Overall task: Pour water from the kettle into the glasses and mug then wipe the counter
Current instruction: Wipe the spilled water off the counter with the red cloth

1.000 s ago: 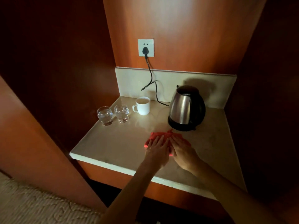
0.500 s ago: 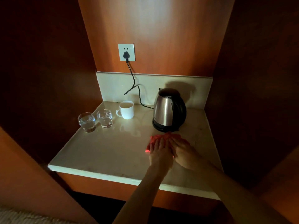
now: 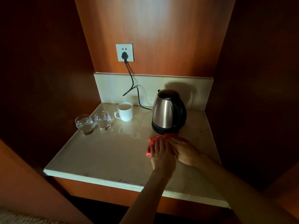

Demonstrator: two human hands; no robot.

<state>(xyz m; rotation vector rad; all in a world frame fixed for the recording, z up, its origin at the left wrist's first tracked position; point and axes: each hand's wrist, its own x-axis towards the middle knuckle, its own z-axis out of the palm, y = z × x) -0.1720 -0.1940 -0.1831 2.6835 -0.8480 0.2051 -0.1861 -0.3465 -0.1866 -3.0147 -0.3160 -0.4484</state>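
A steel kettle stands on its black base at the back right of the pale stone counter. Two short glasses holding water stand at the left, with a filled white mug behind them. A red cloth lies just in front of the kettle's base. My left hand and my right hand press flat on the cloth side by side and cover most of it.
The kettle's black cord runs up the backsplash to a wall socket. Dark wooden walls close the counter in at the left, the right and the back. The counter's front edge lies below my wrists.
Both hands have slid the cloth slightly right, closer to the kettle's base. My head has shifted, so the whole scene sits differently in the frame.
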